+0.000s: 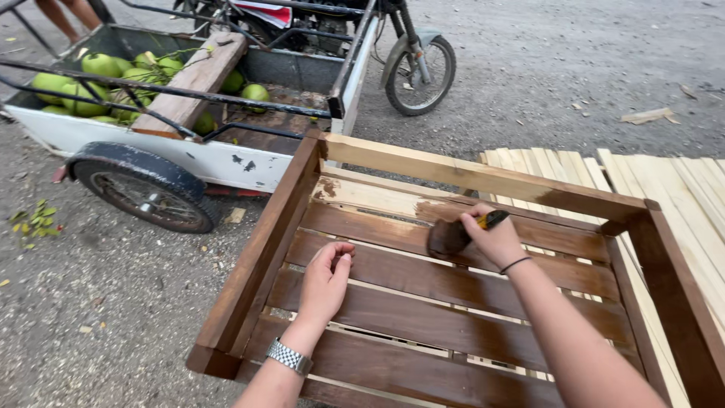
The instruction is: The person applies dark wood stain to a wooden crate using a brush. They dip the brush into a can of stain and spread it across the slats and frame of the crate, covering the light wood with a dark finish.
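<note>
Wood: a slatted crate [453, 317] lies open side up on gravel, most slats stained dark brown, the far slat [370, 198] partly pale.
Landmark: every place below is told from the crate.
Right hand [495, 240]: inside the crate near its far wall, fingers clamped around a brush [453, 236] with a yellow-and-black handle; the dark bristle head rests on the second slat from the far wall.
Left hand [326, 281]: laid flat on a middle slat toward the crate's left wall, fingers together and straight, holding nothing; a metal watch [288, 357] sits on the wrist.
Bare patch: the pale stretch just beyond the brush, along the far slat, with blotchy edges.
Doing it well, as I judge it: long strokes with the grain would even those blotches; the gaps between slats look prone to drips, so a lightly loaded brush seems wise.
Bracing: the flat palm rests on stained wood; if that stain is wet, prints could mark it.
Beyond the crate's left wall: a wheeled sidecart [151, 151] carrying green coconuts [83, 83].
To the crate's right: unstained pale planks [680, 181].
</note>
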Action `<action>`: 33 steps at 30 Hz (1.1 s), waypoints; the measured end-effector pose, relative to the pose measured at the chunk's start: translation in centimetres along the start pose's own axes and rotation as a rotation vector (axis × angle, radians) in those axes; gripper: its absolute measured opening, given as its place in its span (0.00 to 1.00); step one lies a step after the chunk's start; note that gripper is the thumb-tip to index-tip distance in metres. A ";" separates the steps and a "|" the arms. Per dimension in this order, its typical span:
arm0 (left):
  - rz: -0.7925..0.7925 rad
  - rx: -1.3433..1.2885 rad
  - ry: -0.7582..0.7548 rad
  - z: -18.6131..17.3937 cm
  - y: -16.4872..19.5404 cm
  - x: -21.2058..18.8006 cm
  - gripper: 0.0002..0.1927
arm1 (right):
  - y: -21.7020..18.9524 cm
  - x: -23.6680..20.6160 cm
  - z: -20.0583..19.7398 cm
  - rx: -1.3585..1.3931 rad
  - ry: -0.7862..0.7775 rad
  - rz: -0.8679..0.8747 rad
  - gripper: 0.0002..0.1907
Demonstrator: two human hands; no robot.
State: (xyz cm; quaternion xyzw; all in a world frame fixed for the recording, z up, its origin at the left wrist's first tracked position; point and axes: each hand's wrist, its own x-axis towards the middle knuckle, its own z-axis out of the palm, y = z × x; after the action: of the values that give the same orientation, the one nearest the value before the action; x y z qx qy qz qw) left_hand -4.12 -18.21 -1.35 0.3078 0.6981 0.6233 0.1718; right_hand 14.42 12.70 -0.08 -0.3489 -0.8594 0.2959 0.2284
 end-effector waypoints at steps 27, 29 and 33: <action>-0.057 0.014 0.094 -5.6 -1.2 -2.6 0.10 | -19.7 5.9 21.9 0.830 -0.079 0.184 0.13; -0.072 0.007 0.083 -5.1 -1.2 -2.2 0.10 | -17.6 5.7 21.5 0.730 -0.115 0.202 0.11; -0.054 0.028 0.040 -3.5 -0.7 -1.5 0.10 | -12.4 5.7 18.4 0.488 0.029 -0.114 0.11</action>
State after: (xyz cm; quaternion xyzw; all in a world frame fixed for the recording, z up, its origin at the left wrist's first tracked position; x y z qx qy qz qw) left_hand -5.33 -21.93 -1.67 0.2787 0.7182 0.6145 0.1702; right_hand -6.07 3.29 -3.96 -0.2387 -0.7775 0.4762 0.3343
